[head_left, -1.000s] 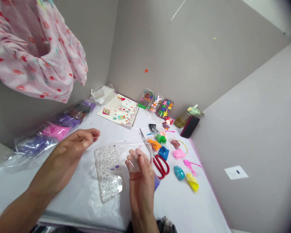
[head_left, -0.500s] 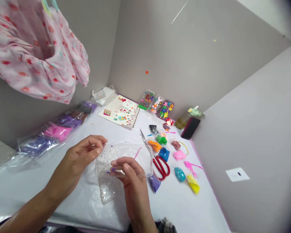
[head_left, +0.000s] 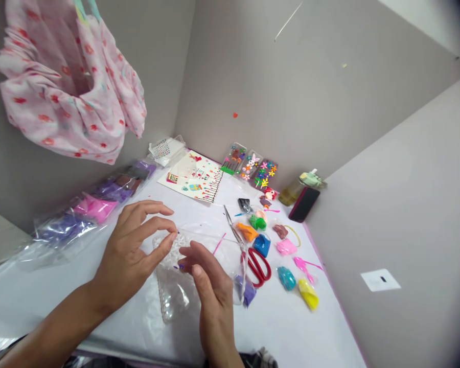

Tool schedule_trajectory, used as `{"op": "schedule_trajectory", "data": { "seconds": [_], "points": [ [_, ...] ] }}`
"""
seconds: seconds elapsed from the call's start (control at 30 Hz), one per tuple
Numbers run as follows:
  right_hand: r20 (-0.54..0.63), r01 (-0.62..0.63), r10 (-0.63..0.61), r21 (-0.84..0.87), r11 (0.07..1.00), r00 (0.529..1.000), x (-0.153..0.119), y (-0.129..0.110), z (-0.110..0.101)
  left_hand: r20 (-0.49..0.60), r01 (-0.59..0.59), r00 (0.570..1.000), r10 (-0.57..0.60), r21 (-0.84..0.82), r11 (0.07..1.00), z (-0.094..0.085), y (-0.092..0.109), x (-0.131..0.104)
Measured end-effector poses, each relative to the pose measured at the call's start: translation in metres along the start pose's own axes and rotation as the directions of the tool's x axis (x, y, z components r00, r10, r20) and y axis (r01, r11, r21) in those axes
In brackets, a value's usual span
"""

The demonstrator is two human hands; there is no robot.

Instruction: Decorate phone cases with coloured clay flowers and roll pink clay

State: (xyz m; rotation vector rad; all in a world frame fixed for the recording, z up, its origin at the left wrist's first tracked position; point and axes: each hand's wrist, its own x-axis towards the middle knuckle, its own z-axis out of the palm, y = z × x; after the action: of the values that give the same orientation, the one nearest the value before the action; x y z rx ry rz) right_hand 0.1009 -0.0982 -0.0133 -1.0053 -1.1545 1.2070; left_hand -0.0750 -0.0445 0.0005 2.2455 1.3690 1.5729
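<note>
A clear phone case (head_left: 230,245) is tilted above the table, with tiny purple clay bits (head_left: 181,266) on it. My right hand (head_left: 216,296) curls round the case from below, thumb at the near side and fingers partly seen through the plastic. My left hand (head_left: 138,245) has its thumb and index fingertip together at the far left edge of the case, beside a purple speck; what is between the tips is too small to tell. Beneath lies a clear bag (head_left: 172,301) with whitish pieces. A wrapped purple clay pack (head_left: 247,291) sits right of the case.
Red-handled scissors (head_left: 260,268) lie among several wrapped clay packs, including blue clay (head_left: 261,245) and yellow clay (head_left: 308,294). Decorated cases (head_left: 250,166) lean at the back wall near a drawing (head_left: 193,179). A phone (head_left: 304,204) leans on a bottle (head_left: 291,191). Bagged clay (head_left: 95,207) lines the left.
My left hand has moved right and its thumb and index tips now meet at the case edge. The case has tipped, its right end dropping lower. My right hand has shifted slightly.
</note>
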Motion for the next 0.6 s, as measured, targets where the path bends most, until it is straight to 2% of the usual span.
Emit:
{"op": "schedule_trajectory", "data": {
  "seconds": [0.17, 0.23, 0.27, 0.33, 0.43, 0.5, 0.6],
  "points": [
    [-0.015, 0.011, -0.015, -0.249, 0.968, 1.0, -0.006, -0.003, -0.001, 0.027, -0.09, 0.996, 0.089, 0.059, 0.994, 0.002, 0.001, 0.004],
    [-0.009, -0.003, 0.001, -0.252, 0.968, 1.0, -0.007, -0.001, -0.002, 0.034, -0.075, 0.997, 0.074, 0.042, 0.996, 0.002, 0.001, 0.004],
    [-0.013, -0.022, 0.02, -0.202, 0.979, 1.0, -0.006, 0.0, -0.003, 0.036, -0.024, 0.999, 0.024, 0.002, 1.0, 0.001, 0.0, 0.003],
    [-0.026, -0.082, 0.082, -0.019, 0.996, 0.996, -0.003, 0.001, -0.002, 0.067, 0.155, 0.987, -0.146, -0.148, 0.977, -0.002, -0.002, 0.001],
    [-0.045, -0.169, 0.186, 0.256, 0.952, 0.981, 0.003, -0.003, 0.0, 0.197, 0.425, 0.905, -0.377, -0.381, 0.821, -0.007, -0.006, -0.003],
    [-0.044, -0.203, 0.23, 0.332, 0.921, 0.972, 0.005, -0.006, 0.002, 0.24, 0.479, 0.878, -0.415, -0.443, 0.757, -0.009, -0.006, -0.005],
    [-0.052, -0.196, 0.228, 0.354, 0.915, 0.972, 0.006, -0.009, 0.003, 0.211, 0.433, 0.901, -0.378, -0.422, 0.797, -0.01, -0.003, -0.005]
  ]
}}
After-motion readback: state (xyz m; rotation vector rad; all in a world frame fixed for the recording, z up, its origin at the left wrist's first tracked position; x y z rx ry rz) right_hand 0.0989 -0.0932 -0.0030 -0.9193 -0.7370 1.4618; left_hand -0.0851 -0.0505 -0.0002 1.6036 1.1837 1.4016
